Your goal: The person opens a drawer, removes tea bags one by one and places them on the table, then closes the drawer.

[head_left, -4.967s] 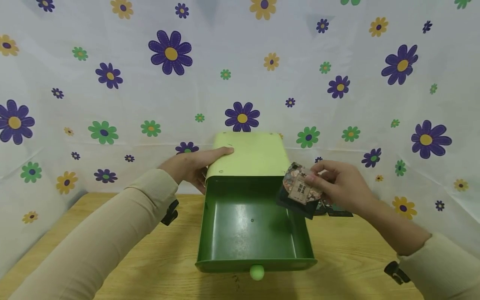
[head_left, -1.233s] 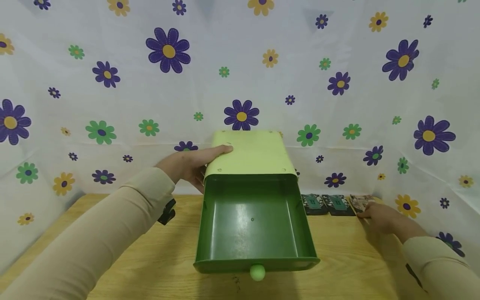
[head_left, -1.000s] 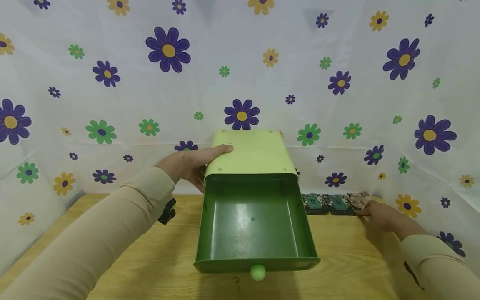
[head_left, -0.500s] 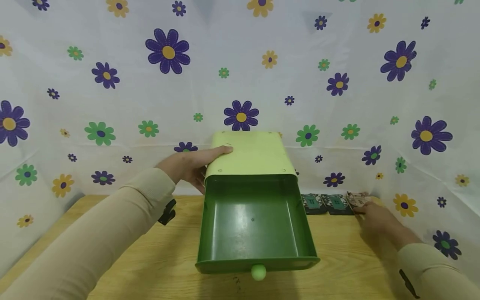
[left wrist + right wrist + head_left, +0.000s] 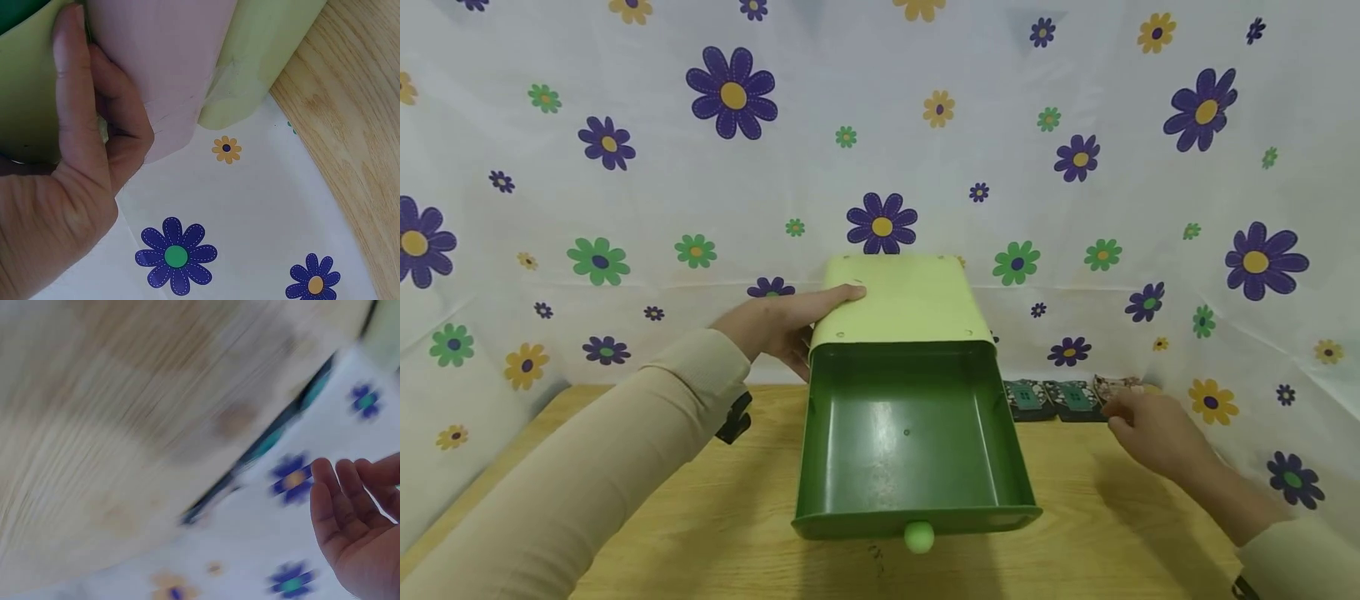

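Left hand [image 5: 781, 323] grips the box [image 5: 910, 304] while the right hand [image 5: 1161, 435], seemingly empty, hangs loosely near three packets [image 5: 1073, 398].

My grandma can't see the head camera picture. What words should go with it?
A person's left hand grips a yellow-green box with its dark green drawer pulled open. To the right, their right hand is near three flat packets lined up on a wooden table, before a flower-print cloth.
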Tool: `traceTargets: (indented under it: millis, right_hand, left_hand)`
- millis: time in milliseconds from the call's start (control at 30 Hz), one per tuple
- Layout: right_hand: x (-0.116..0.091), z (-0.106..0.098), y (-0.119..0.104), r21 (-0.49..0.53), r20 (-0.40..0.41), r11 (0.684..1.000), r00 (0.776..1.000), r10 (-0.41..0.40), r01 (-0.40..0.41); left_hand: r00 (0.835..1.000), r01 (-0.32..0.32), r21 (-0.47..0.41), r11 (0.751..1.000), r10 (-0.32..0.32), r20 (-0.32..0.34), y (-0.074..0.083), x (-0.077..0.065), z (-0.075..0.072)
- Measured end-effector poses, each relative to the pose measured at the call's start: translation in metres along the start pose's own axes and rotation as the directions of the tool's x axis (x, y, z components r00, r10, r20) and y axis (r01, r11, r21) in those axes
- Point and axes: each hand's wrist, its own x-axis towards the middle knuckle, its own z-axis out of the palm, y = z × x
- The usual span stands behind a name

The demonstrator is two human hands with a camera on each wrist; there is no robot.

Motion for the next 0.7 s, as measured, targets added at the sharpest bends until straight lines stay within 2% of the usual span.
traceTargets:
  millis: [100, 200, 333, 400, 500, 600, 633, 700]
  right_hand:
    - [-0.016, -0.002, -0.031, 0.027, 0.034, 0.997, 0.997, -0.069, 0.068]
    - [-0.035, -0.004, -0.055, 0.046, 0.076, 0.995, 0.993, -0.091, 0.088]
    - [-0.057, -0.007, -0.077, 0.081, 0.136, 0.991, 0.984, -0.116, 0.105]
    - [-0.066, -0.008, -0.086, 0.126, 0.198, 0.985, 0.970, -0.139, 0.116]
    - [-0.076, -0.007, -0.096, 0.245, 0.328, 0.961, 0.922, -0.205, 0.126]
    - [-0.084, 0.000, -0.105, 0.396, 0.418, 0.909, 0.855, -0.307, 0.133]
    - [-0.086, 0.003, -0.108, 0.450, 0.420, 0.881, 0.835, -0.356, 0.149]
    - [-0.089, 0.013, -0.115, 0.530, 0.360, 0.810, 0.799, -0.482, 0.250]
  left_hand:
    - [1.000, 0.004, -0.006, 1.000, -0.004, -0.006, -0.001, 0.000, 0.000]
    - [1.000, 0.016, -0.014, 1.000, -0.016, 0.002, -0.003, 0.000, 0.001]
    - [1.000, 0.007, -0.015, 1.000, -0.007, 0.007, -0.003, 0.002, 0.002]
    - [1.000, -0.001, -0.013, 1.000, 0.001, 0.003, -0.002, 0.002, 0.002]
    - [1.000, -0.002, -0.013, 1.000, 0.002, 0.003, -0.001, 0.002, 0.002]
    - [1.000, -0.003, -0.013, 1.000, 0.003, 0.002, -0.001, 0.001, 0.002]
    - [1.000, -0.004, -0.013, 1.000, 0.004, 0.001, -0.001, 0.000, 0.002]
    - [1.000, -0.006, -0.013, 1.000, 0.006, -0.002, -0.001, 0.000, 0.002]
